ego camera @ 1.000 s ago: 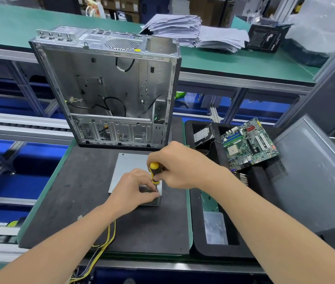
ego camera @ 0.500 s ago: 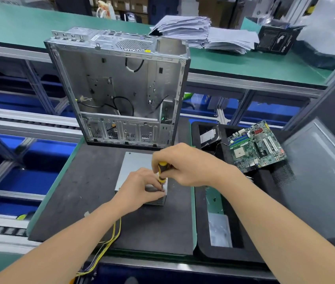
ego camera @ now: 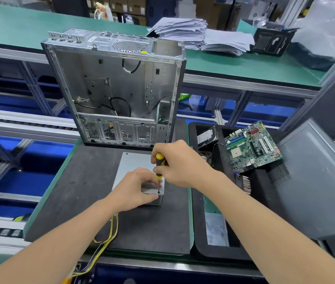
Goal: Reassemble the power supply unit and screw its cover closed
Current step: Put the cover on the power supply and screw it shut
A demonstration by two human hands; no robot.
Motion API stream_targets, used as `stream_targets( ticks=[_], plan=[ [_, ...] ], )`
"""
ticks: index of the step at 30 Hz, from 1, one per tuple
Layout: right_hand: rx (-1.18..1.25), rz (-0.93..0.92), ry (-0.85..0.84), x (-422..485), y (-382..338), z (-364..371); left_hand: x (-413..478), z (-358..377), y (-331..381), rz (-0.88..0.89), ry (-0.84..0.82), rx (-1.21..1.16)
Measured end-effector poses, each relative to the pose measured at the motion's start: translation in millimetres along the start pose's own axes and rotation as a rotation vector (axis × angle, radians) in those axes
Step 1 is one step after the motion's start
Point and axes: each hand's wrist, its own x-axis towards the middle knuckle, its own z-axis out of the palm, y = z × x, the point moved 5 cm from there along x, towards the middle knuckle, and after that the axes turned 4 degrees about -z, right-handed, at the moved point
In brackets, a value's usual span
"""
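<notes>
The power supply unit [ego camera: 133, 171] lay flat on the mat [ego camera: 76, 191] just in front of the computer case [ego camera: 117, 89], cover up, apparently so screws could go in from above. The right hand [ego camera: 180, 163] gripped the screwdriver [ego camera: 159, 162] upright, its tip at the unit's corner farthest from the case. The left hand [ego camera: 135, 186] clasped that corner beneath the tool, likely to steady it.

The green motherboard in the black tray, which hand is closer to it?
Right. The right hand, gripping the screwdriver, is just left of the motherboard; the left hand holds the power supply unit, farther left and nearer the person.
</notes>
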Motion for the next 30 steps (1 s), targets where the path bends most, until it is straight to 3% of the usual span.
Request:
stream_targets(
  ticks=[3, 7, 9, 12, 15, 17, 19, 21, 25, 28, 30],
  plan=[
    [0.160, -0.043, 0.124, 3, -1, -9, -7, -11, 0, -0.068, 0.015, -0.059],
    [0.182, -0.078, 0.191, 24, 1, -10, -35, -45, -20, -0.265, 0.456, 0.057],
    [0.184, -0.054, 0.130, 43, 8, -1, -53, -52, -40, -0.511, 0.510, -0.010],
    [0.056, 0.024, -0.005, 75, 28, 22, -75, -40, -60, -0.840, 0.122, -0.217],
    [-0.152, 0.169, -0.173, 91, 58, 51, -92, -31, -61, -0.796, -0.226, 0.019],
    [-0.230, 0.230, -0.299, 89, 76, 69, -96, -30, -59, -0.716, -0.272, 0.009],
    [-0.185, 0.277, -0.364, 85, 88, 81, -98, -37, -55, -0.698, -0.281, -0.166],
    [-0.142, 0.324, -0.346, 82, 97, 85, -94, -52, -48, -0.700, -0.332, -0.147],
    [-0.106, 0.389, -0.341, 80, 102, 85, -74, -71, -38, -0.644, -0.477, 0.170],
    [-0.068, 0.423, -0.330, 76, 106, 84, -70, -69, -36, -0.735, -0.553, -0.100],
    [-0.046, 0.456, -0.319, 72, 110, 84, -62, -80, -40, -0.733, -0.577, -0.015]
  ],
)
